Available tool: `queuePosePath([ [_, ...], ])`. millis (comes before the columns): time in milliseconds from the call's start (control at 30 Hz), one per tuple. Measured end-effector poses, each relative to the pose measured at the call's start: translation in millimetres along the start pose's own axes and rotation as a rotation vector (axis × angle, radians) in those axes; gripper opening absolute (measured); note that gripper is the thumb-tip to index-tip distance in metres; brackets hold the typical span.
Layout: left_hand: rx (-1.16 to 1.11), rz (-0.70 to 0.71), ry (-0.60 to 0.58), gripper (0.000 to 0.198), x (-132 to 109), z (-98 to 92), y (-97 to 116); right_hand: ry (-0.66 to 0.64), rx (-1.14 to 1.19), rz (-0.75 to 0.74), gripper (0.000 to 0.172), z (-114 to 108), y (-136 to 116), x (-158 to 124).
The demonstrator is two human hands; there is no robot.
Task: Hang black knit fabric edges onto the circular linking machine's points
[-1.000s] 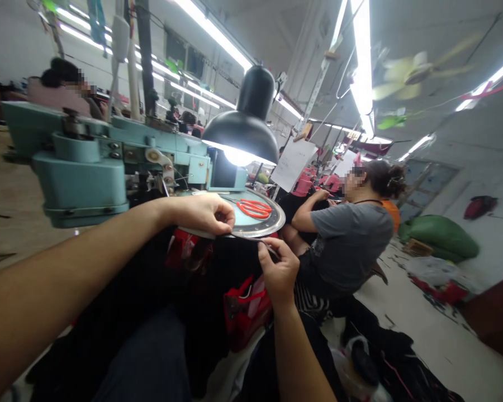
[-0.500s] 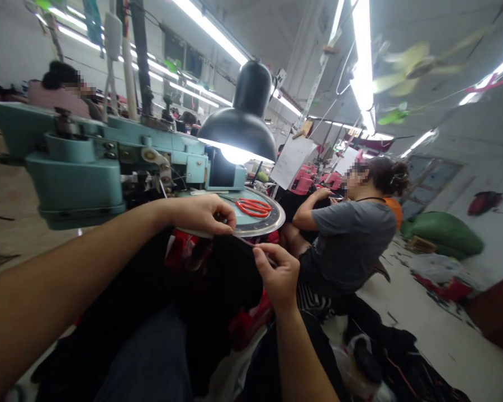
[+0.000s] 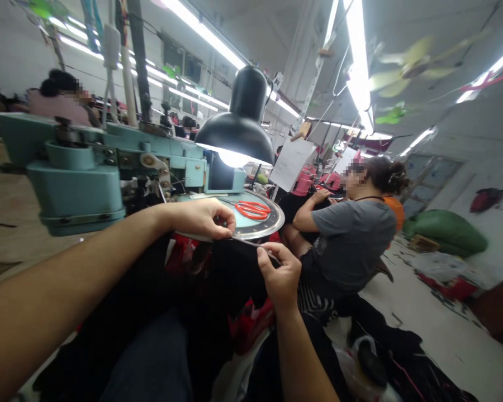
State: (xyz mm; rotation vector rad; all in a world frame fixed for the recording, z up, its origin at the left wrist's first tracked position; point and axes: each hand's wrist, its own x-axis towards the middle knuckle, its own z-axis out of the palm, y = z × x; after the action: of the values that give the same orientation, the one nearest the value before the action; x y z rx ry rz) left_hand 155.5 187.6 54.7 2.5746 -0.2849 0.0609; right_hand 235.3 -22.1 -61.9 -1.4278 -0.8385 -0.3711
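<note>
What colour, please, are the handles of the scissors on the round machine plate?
The scissors have orange-red handles, clearest in the head view.

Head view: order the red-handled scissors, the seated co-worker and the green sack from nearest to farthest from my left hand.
From the left hand:
1. Red-handled scissors, on the round plate, just beyond it.
2. Seated co-worker, to the right.
3. Green sack, far right, beyond the co-worker.

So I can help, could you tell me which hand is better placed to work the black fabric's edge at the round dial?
Probably the left hand: it holds the black knit fabric right at the rim of the round metal dial, while the right hand pinches the fabric lower, off the dial.
</note>
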Motion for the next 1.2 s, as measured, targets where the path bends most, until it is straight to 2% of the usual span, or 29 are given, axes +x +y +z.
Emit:
queuePosePath([
  [233,0.024,-0.029,0.030,0.019,1.9,0.4,-4.8,0.063,-0.003,-0.034,0.013,5.1,2.6,0.4],
  [367,0.096,-0.056,0.040,0.012,2.4,0.1,-2.7,0.114,-0.002,0.029,0.016,3.2,13.8,10.0],
  [433,0.183,-0.055,0.080,0.013,-1.1,2.9,3.2,0.068,0.048,0.129,0.019,-3.1,24.4,15.6],
  [533,0.341,0.015,0.151,0.020,-10.1,12.7,15.5,-0.093,0.258,0.335,0.026,-14.5,37.7,18.8],
  [600,0.446,0.026,0.182,0.026,-15.4,19.3,23.4,-0.187,0.373,0.402,0.029,-20.9,40.8,16.8],
  [733,0.504,-0.043,0.240,0.019,-15.4,20.3,30.5,-0.285,0.372,0.375,0.024,-27.8,37.0,13.0],
  [833,0.350,-0.045,0.210,0.016,-7.6,14.4,24.0,-0.291,0.425,0.387,0.022,-26.4,31.9,16.3],
  [967,0.113,-0.066,0.189,0.029,-1.0,13.7,7.4,-0.323,0.320,0.331,0.020,-13.6,17.7,20.1],
  [1100,0.074,-0.019,0.252,0.031,-2.7,18.0,-2.3,-0.229,0.197,0.167,0.032,3.0,3.8,13.6],
  [1200,0.067,-0.006,0.259,0.031,-4.7,18.4,-3.3,-0.111,0.206,0.080,0.020,9.2,2.5,6.7],
])
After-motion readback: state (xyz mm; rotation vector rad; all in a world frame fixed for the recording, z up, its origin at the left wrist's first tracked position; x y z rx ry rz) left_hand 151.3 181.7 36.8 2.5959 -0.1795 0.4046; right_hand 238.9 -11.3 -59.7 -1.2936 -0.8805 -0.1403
